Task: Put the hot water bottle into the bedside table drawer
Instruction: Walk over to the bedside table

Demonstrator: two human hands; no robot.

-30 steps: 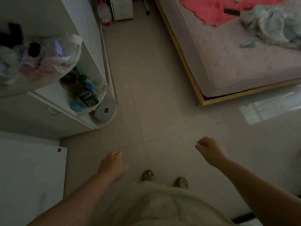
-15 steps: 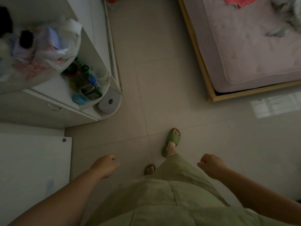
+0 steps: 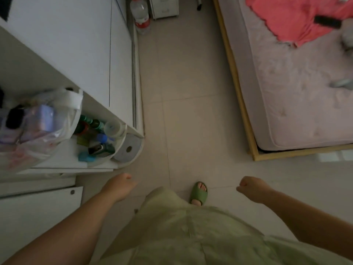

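I see two hands, my left hand (image 3: 120, 186) and my right hand (image 3: 251, 188), both curled into loose fists holding nothing, well apart over the pale tiled floor (image 3: 187, 115). One green slipper (image 3: 198, 192) shows between them. Left stands a white shelf unit (image 3: 76, 58), one plastic bag (image 3: 38, 127) on it; farther, one water bottle (image 3: 141, 15); right, one bed (image 3: 298, 96). I cannot find the hot water bottle or the bedside table drawer

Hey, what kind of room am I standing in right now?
Most likely a bedroom at home. A low bed with a pink mattress and a crumpled red cloth stands on the right, and a white cabinet with toiletries on its corner shelf on the left.
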